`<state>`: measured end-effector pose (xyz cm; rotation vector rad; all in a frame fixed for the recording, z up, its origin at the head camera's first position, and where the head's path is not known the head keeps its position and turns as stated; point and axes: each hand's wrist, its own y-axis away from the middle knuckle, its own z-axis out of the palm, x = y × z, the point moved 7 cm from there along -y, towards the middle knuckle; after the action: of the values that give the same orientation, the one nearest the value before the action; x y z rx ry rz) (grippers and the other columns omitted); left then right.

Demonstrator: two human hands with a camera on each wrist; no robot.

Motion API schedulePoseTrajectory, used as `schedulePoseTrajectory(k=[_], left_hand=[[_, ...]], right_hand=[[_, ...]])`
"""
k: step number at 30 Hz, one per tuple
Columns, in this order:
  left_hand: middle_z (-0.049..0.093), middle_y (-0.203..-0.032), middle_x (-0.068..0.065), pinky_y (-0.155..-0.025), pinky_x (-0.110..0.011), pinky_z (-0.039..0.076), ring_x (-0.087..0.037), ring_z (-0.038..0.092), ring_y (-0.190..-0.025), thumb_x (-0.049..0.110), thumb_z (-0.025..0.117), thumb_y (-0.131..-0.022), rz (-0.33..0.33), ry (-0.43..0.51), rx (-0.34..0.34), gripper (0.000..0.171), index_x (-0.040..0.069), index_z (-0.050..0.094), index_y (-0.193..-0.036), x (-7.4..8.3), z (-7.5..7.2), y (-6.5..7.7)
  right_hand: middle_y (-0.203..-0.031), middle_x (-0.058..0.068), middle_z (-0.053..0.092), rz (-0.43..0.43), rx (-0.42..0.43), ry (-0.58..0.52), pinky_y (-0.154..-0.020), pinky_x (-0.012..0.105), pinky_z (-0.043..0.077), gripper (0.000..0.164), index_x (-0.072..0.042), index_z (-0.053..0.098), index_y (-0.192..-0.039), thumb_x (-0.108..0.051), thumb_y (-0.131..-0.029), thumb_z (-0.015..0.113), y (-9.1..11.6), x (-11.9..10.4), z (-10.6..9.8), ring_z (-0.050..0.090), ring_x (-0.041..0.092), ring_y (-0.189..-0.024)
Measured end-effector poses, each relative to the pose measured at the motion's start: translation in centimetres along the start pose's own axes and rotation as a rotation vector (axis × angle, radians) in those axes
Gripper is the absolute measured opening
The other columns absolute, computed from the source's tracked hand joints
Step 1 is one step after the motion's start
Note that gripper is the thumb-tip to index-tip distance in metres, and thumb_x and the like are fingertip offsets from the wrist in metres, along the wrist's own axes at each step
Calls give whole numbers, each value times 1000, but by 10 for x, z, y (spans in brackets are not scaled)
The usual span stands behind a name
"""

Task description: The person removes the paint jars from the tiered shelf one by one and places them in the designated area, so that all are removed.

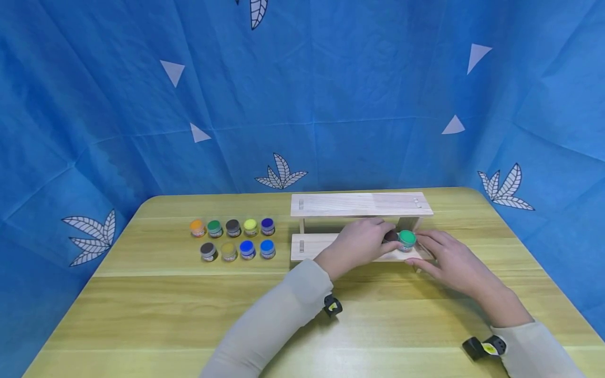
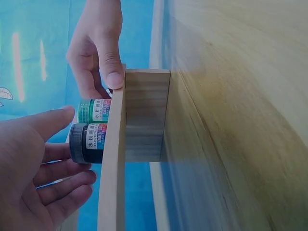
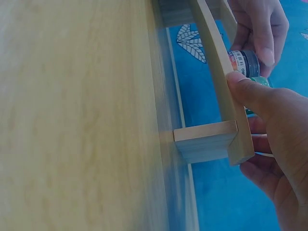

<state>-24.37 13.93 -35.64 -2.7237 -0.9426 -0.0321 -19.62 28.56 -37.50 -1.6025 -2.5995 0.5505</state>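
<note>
A two-tier wooden shelf (image 1: 361, 203) stands on the table. On its lower board a black-lidded paint jar (image 2: 88, 143) stands right beside a green-lidded paint jar (image 1: 407, 239). My left hand (image 1: 356, 242) pinches the black-lidded jar between thumb and fingers, its base at the board. At the board's right end, my right hand (image 1: 451, 262) grips the shelf, the thumb (image 3: 243, 86) on the front edge and the other fingers reaching round the end. In the head view the left hand partly hides the black-lidded jar.
Left of the shelf, several paint jars stand in two rows, among them an orange one (image 1: 197, 228), a yellow one (image 1: 250, 227) and a light blue one (image 1: 267, 249). Blue patterned cloth (image 1: 302, 94) hangs behind and beside the wooden table (image 1: 368, 336).
</note>
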Motion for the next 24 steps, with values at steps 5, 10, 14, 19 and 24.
schedulePoseTrajectory(k=[5, 10, 14, 19, 24], left_hand=[[58, -90, 10, -61, -18, 43, -2, 50, -72, 53, 55, -96, -1, -8, -2, 38, 19, 66, -108, -1, 2, -2], [56, -84, 9, -57, -18, 38, -4, 47, -68, 49, 57, -96, -12, 84, -16, 32, 19, 66, -102, -5, 3, -1], [52, -77, 11, -57, -18, 36, -5, 45, -66, 46, 59, -96, -34, 206, -30, 25, 21, 63, -96, -11, 0, 3], [54, -79, 15, -61, -17, 39, -4, 47, -69, 45, 59, -97, -44, 290, -20, 23, 23, 65, -99, -20, -4, 9], [56, -82, 17, -65, -17, 41, -3, 49, -73, 44, 60, -96, -44, 336, 3, 22, 23, 67, -99, -29, -9, 19]], right_hand=[[-119, 18, 61, 3, -3, -2, -91, 59, 47, 54, 2, 63, -121, -36, -85, 76, 0, -1, -2, 57, 41, -111], [-120, 18, 60, 9, -10, -2, -92, 59, 47, 54, 2, 63, -121, -36, -85, 76, 0, -1, -1, 57, 41, -111], [-120, 18, 60, 20, -14, -4, -92, 59, 46, 55, 2, 63, -121, -37, -85, 76, 0, -1, -1, 56, 42, -111], [-121, 19, 60, 29, -17, -2, -92, 60, 46, 56, 2, 63, -122, -39, -85, 76, -1, -1, -2, 56, 42, -112], [-121, 18, 60, 27, -15, 2, -92, 60, 46, 57, 2, 63, -123, -38, -85, 77, 0, -1, -2, 55, 42, -113]])
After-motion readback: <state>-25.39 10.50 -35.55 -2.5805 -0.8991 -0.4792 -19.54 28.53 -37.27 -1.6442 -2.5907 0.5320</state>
